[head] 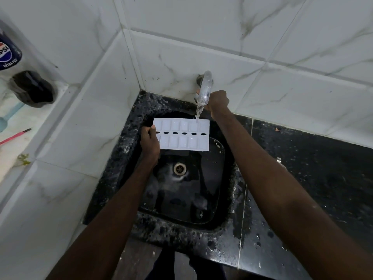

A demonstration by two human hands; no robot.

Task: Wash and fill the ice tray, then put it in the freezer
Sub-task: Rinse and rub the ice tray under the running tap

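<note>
Over the black sink (220, 150), the white ice tray (182, 134) lay with its long axis left to right. The left hand (150, 143) clamped its left end; the right hand (218, 101) gripped the tap (205, 87), whose stream struck the tray's far right cells.

**Ice tray under running tap**

The ice tray (182, 134) was white plastic, rectangular, two rows of six compartments with a line of dark oval slots down the middle. It sat roughly level above the black sink basin (212, 158), open side up, gripped at its left short edge. Water (198, 112) from the tap (205, 87) landed in a back-row compartment near the right end. Fill level of the cells couldn't be told.
</note>
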